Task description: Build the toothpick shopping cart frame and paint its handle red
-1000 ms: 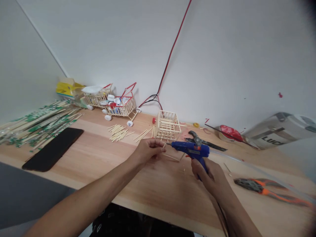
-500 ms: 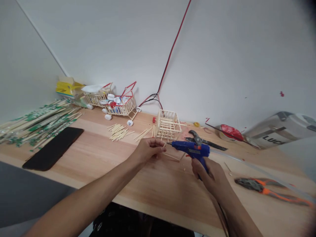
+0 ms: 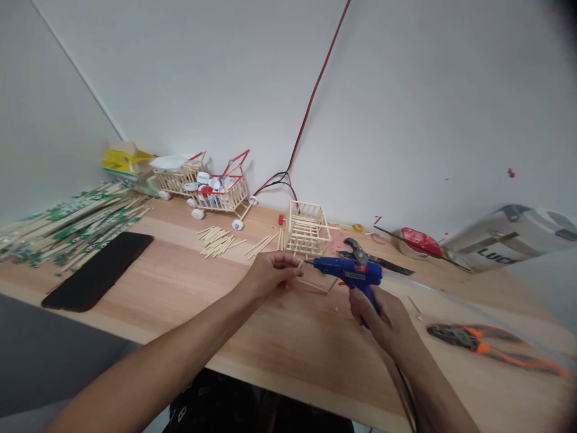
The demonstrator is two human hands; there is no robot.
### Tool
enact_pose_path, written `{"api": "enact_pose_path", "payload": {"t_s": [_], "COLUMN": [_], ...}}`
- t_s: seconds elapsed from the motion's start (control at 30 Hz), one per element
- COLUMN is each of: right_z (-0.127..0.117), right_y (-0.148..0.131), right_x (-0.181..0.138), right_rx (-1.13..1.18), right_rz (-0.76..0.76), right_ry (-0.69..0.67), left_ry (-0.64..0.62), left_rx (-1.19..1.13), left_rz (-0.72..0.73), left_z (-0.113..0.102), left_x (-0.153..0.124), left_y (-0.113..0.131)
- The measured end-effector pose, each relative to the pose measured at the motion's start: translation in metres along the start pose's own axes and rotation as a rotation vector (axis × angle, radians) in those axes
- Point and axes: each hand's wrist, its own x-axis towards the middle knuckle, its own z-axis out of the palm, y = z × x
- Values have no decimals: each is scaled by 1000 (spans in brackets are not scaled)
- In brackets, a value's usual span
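My right hand (image 3: 383,322) grips the handle of a blue glue gun (image 3: 349,272), whose nozzle points left. My left hand (image 3: 270,272) is closed in a pinch on a thin wooden stick (image 3: 298,266), with the stick's end right at the nozzle tip. Both hands hover just above the wooden table (image 3: 180,282). A small open crate of sticks (image 3: 307,230) stands just behind them. More thin sticks (image 3: 315,286) lie flat under the gun.
Orange-handled pliers (image 3: 491,349) lie at the right, black cutters (image 3: 369,257) behind the gun. Loose sticks (image 3: 219,240) and two stick carts (image 3: 211,189) sit farther back. Wrapped chopsticks (image 3: 67,222) and a black phone (image 3: 97,270) lie left. A silver case (image 3: 509,237) is far right.
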Motion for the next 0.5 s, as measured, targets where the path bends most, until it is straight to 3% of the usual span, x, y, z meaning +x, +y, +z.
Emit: {"api": "enact_pose_path", "payload": {"t_s": [0.17,0.37,0.5], "right_z": [-1,-17,-32], "right_y": [3,-5,6], "right_x": [1,3,-7], "right_rx": [127,667,618], "right_rz": [28,55,46], "right_ry": [-20,17,117], "left_ry": [4,7,7], "left_rx": [-4,-27,-43], "left_rz": [17,-1,-5], "left_z": [0,2,1], "left_x": [0,-1,-1], "left_y": [0,2,2]}}
